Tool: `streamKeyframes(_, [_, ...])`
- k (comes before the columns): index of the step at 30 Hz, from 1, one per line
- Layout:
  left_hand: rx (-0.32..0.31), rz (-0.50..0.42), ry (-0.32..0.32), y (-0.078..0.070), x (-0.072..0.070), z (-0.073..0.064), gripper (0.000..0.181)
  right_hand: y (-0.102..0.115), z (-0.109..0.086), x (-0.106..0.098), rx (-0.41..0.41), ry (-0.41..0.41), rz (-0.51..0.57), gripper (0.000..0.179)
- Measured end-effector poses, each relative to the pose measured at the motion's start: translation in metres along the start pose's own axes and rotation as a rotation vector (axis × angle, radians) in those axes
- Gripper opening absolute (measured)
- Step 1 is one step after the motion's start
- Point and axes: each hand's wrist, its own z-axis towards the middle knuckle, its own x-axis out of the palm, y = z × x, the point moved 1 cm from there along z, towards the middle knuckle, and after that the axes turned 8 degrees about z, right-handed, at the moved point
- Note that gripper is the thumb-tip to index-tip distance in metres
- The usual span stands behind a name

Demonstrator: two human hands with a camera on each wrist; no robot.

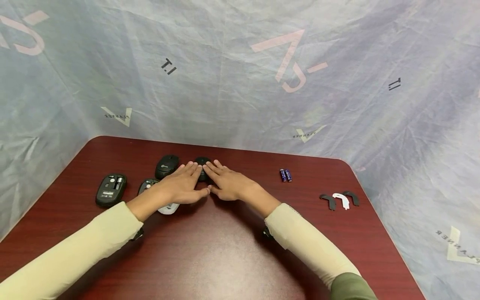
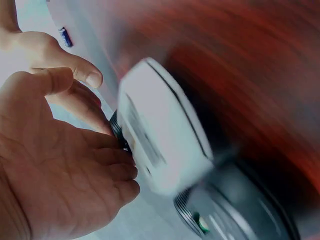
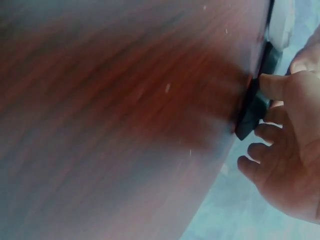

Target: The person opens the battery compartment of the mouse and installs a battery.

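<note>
In the head view, my left hand (image 1: pixel 183 186) and right hand (image 1: pixel 231 183) meet at a black computer mouse (image 1: pixel 203 176) near the back of the table. Both hands have extended fingers, and the fingertips lie over or beside the mouse, covering part of it. Beneath the left hand, a white mouse (image 1: pixel 168 209) is partly hidden; the left wrist view shows this white mouse (image 2: pixel 160 130) close to the fingers. A dark mouse (image 2: pixel 232 205) lies beside it. In the right wrist view, the right hand (image 3: pixel 295 130) is at the black mouse (image 3: pixel 254 110).
Another black mouse (image 1: pixel 165 167) stands left of the hands. An upturned mouse (image 1: pixel 111 191) with its battery bay exposed lies farther left. To the right are two blue batteries (image 1: pixel 286 176), two dark covers (image 1: pixel 330 202) and a white cover (image 1: pixel 343 201). A fabric backdrop (image 1: pixel 225 83) surrounds the table.
</note>
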Motion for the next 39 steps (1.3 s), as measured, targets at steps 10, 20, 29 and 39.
streamKeyframes(10, [0.003, -0.059, 0.021, -0.029, 0.004, 0.012, 0.093, -0.018, -0.036, -0.007, 0.021, 0.027, 0.043, 0.071])
streamKeyframes(20, [0.013, -0.137, 0.01, -0.066, 0.015, 0.023, 0.091, -0.045, -0.074, -0.009, 0.072, 0.028, 0.123, 0.07])
streamKeyframes(29, [-0.011, -0.231, -0.01, -0.092, 0.018, 0.029, 0.09, -0.065, -0.098, -0.01, 0.117, 0.018, 0.151, 0.069])
streamKeyframes(39, [-0.076, -0.244, -0.193, -0.062, 0.056, 0.07, 0.092, -0.064, -0.088, -0.005, 0.214, -0.033, 0.153, 0.08])
